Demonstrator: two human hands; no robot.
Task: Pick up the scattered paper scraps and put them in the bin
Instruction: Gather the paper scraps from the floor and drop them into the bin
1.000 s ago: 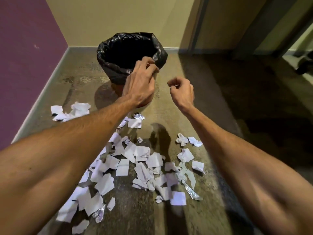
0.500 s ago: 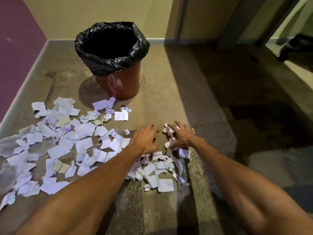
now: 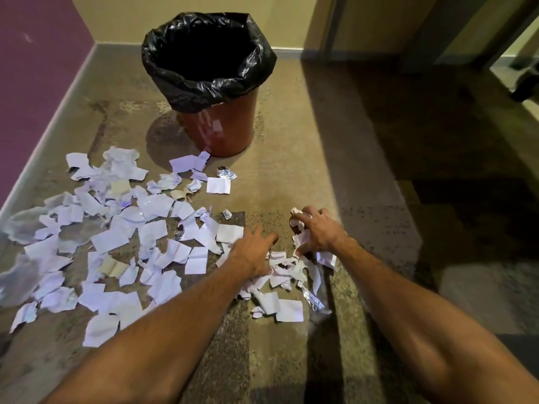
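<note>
Paper scraps: strewn over the floor, thickest toward its left edge; one small heap lies between our hands.
Right hand: fingers curled, bunching scraps.
Left hand: spread flat on paper, gripping nothing.
Bin: straight ahead, beyond both hands, nearer our left.

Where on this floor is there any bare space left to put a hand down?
Bare floor runs right of the red bin with the black liner, beyond the right hand. A small gap lies between bin and hands. Left of the left hand, white paper scraps crowd towards the purple wall.
</note>
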